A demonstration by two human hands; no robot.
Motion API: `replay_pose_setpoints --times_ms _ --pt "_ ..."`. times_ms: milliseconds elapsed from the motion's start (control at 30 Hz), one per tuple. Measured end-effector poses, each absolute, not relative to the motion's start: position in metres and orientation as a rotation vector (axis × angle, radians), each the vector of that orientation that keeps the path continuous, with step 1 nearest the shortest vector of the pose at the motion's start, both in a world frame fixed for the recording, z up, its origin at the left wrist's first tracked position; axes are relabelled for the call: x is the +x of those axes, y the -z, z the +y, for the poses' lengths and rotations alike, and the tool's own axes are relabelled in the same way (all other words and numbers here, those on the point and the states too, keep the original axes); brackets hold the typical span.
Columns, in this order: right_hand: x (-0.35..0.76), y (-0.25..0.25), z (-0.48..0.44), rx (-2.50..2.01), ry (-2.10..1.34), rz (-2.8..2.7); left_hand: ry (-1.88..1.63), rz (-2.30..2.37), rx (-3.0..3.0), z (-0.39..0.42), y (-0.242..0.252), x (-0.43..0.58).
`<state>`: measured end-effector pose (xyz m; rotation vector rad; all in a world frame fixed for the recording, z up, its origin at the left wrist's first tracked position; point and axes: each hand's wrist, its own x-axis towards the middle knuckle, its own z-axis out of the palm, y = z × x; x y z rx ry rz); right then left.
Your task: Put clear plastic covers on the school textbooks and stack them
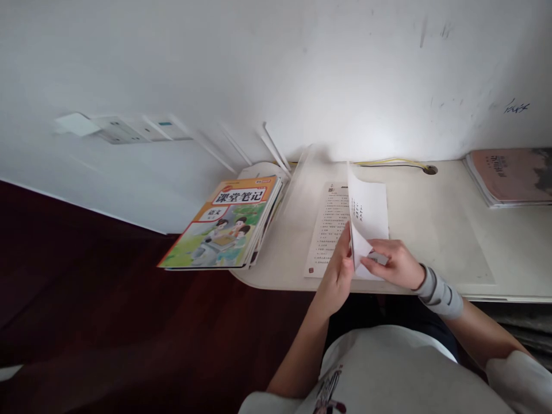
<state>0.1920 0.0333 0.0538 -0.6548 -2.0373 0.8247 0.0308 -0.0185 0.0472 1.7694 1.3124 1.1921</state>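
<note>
Near the desk's front edge, my left hand (pixel 338 277) is closed round the lower left of some upright paper sheets (pixel 357 215), which I see almost edge-on. My right hand (pixel 394 261), with a grey wrist support (pixel 440 292) on the wrist, pinches the lower right corner of the same sheets and bends it over. Their top edge curves to the right, and a few printed characters show on the face. Beneath and to the left lies a printed worksheet (pixel 326 230) flat on the desk, partly covered by my left hand.
A stack of books (pixel 226 221) with a colourful cover overhangs the desk's left end, in front of a white router (pixel 263 169). More books (pixel 513 175) lie at the right. Yellow and black cables run along the wall to a cable hole (pixel 430 169). A clear mat (pixel 448 247) covers part of the desk.
</note>
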Motion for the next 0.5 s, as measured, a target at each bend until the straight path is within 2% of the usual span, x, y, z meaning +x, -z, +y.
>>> replay_pose_setpoints --times_ms 167,233,367,500 --pt "0.199 -0.032 0.024 -0.867 -1.093 -1.731 -1.629 1.741 2.018 -0.032 -0.042 0.038" --pt "0.208 -0.025 0.019 -0.878 -1.148 -1.619 -1.520 1.643 2.308 -0.031 -0.039 0.047" --pt "0.234 -0.021 0.009 -0.928 -1.133 -1.480 -1.003 1.545 2.574 -0.018 -0.032 0.073" --pt "0.255 -0.025 0.001 -1.049 -1.073 -1.422 -0.934 1.813 2.656 -0.013 -0.042 0.098"
